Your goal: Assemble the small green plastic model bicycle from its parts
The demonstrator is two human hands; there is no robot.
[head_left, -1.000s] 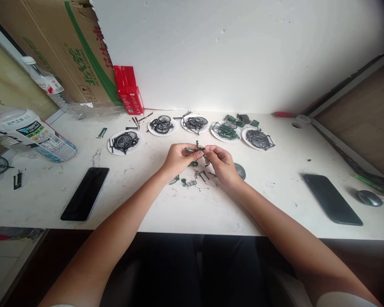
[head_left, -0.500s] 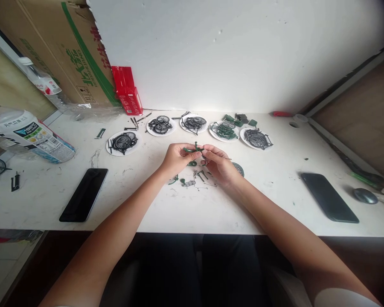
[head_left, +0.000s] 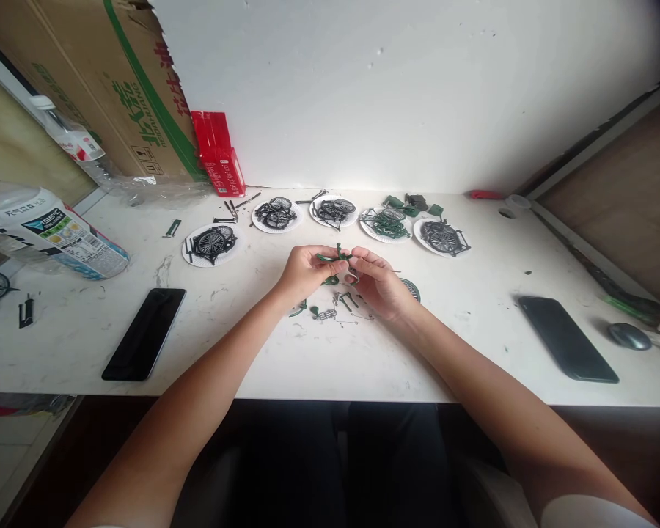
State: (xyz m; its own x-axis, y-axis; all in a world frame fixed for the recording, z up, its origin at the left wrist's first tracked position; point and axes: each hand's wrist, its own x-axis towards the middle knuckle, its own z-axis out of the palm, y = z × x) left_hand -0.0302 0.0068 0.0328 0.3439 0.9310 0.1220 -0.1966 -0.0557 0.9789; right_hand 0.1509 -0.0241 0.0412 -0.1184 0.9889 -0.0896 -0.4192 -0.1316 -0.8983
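Both my hands meet above the middle of the white table [head_left: 363, 359]. My left hand [head_left: 306, 273] pinches a small green model part [head_left: 334, 257] between thumb and fingers. My right hand [head_left: 378, 282] is closed on the same part's right end, with a thin pin sticking out to the right. Loose green and grey small parts [head_left: 330, 308] lie on the table just under my hands. A small spoked wheel [head_left: 411, 290] peeks out beside my right hand.
Several white paper plates [head_left: 212, 245] holding black and green model bicycle pieces line the far side. A black phone [head_left: 144, 334] lies at left, another phone [head_left: 567, 339] and a mouse [head_left: 629, 336] at right. Bottles [head_left: 55, 231], a cardboard box [head_left: 115, 81] and a red box [head_left: 220, 158] stand at back left.
My hands have stayed in the same spot, with only slight finger shifts on the green part. The view has drifted a little.
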